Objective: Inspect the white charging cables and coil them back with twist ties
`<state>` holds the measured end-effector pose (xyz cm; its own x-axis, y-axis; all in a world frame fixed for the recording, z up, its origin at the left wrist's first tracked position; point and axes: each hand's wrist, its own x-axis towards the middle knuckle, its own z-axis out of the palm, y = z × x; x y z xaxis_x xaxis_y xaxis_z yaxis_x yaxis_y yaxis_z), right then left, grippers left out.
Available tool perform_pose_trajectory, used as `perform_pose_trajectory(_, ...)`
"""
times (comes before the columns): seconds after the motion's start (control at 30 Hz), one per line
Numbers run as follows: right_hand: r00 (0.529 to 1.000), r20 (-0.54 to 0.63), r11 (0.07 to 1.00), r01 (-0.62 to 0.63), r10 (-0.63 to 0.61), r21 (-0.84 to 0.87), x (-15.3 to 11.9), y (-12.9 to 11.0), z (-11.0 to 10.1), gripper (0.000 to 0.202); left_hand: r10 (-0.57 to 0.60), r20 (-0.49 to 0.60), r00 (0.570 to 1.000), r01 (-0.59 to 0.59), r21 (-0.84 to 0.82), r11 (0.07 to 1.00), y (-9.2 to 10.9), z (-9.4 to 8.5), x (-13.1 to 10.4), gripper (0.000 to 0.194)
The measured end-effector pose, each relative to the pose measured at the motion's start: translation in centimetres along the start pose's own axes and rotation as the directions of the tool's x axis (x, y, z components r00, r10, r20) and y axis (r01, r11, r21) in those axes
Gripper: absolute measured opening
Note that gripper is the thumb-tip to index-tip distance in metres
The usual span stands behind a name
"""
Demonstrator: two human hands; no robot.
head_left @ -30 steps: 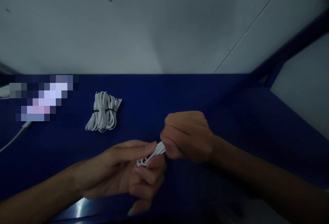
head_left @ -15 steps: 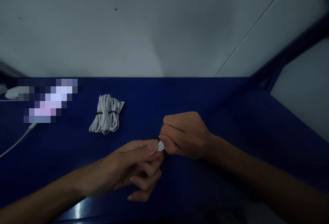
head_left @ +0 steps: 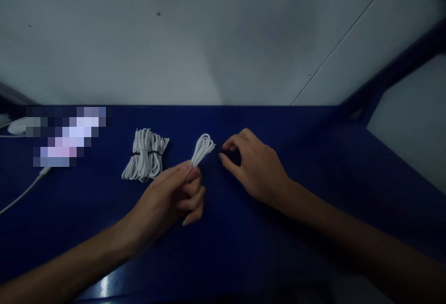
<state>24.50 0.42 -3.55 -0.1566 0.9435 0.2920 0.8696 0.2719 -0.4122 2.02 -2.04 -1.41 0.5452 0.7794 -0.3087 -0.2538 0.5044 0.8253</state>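
Observation:
Between the thumb and fingers of my left hand (head_left: 177, 188) is a coiled white cable (head_left: 202, 148). Its loops stick up and to the right above my fingertips, while the lower part is hidden in the hand. My right hand (head_left: 256, 162) hovers just right of the loops, apart from them. A gap shows between its thumb and forefinger, and I see nothing held there. Left of the held cable, several bundled white cables (head_left: 144, 155) lie side by side, with black ties around their middles.
The blue tabletop (head_left: 278, 257) runs back to a pale wall (head_left: 209, 39). At the left is a pixelated bright object (head_left: 73, 136) with a white cord (head_left: 24, 197) leading from it. A white rounded item (head_left: 17, 127) lies beside it. Blue framing (head_left: 393, 71) borders the right side.
My right hand has come off the cable, opened and moved slightly up and right. My left hand has shifted left, and the loops of the cable it grips now show.

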Motion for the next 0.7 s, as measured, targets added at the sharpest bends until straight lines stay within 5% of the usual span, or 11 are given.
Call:
perform_pose_trajectory(0.2,0.993,0.065,0.989,0.106,-0.099,-0.108,-0.4,0.4,0.1,0.008,0.006,-0.102,0.995,-0.012,-0.051,0.999,0.3,0.2,0.1,0.042)
perform_pose_trajectory(0.37,0.995,0.011,0.985,0.097,-0.096,-0.14,-0.2,0.4,0.3,0.016,0.042,-0.149,0.988,-0.052,-0.064,0.997,0.1,-0.2,0.2,0.036)
perform_pose_trajectory(0.53,0.98,-0.184,0.948,0.123,-0.07,0.293,-0.2,-0.8,-0.6,0.008,0.069,-0.141,0.988,-0.073,-0.022,0.997,0.0,-0.3,0.4,0.039)
perform_pose_trajectory(0.7,0.975,-0.117,0.713,0.218,-0.189,0.667,-1.3,-2.2,-0.8,0.006,0.128,-0.074,0.989,-0.12,0.098,0.988,-0.5,-0.2,0.3,0.044)
